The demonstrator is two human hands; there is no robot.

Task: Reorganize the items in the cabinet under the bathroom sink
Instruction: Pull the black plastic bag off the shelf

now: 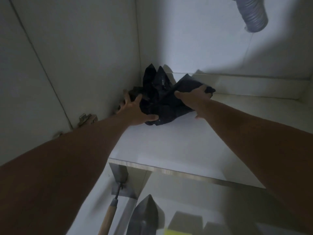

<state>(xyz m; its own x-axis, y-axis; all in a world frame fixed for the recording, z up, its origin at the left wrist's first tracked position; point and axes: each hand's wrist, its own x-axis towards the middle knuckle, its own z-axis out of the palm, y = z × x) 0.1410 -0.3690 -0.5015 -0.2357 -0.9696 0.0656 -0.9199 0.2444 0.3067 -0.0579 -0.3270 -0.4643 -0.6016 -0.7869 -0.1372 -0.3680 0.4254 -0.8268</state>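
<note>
Back in the far left corner of the cabinet shelf (pixel 169 141), around 11 o'clock from where I'm looking, I've got both hands on a crumpled black plastic bag (pixel 162 97). My left hand (pixel 135 111) is spread over its left side, thumb hooked under the front edge, fingers fanned toward the side wall. My right hand (pixel 193 100) pinches the right flap, thumb on top; the other fingers are mostly hidden behind the plastic.

What worries me: the bag is thin and floppy, so if I pull with one hand harder than the other it probably stretches or tears, or just slides out of my grip. I can't tell if there's anything inside it either, so stuff might spill.

Around it: a door hinge (pixel 86 118) sits at 9 o'clock just beside my left wrist, easy to snag on. The corrugated drain hose (pixel 250 14) hangs at 1 o'clock, well apart. Below the shelf at 6 o'clock are a trowel (pixel 145 216) and a wooden-handled tool (pixel 110 211), right under my forearms if I drop anything.
</note>
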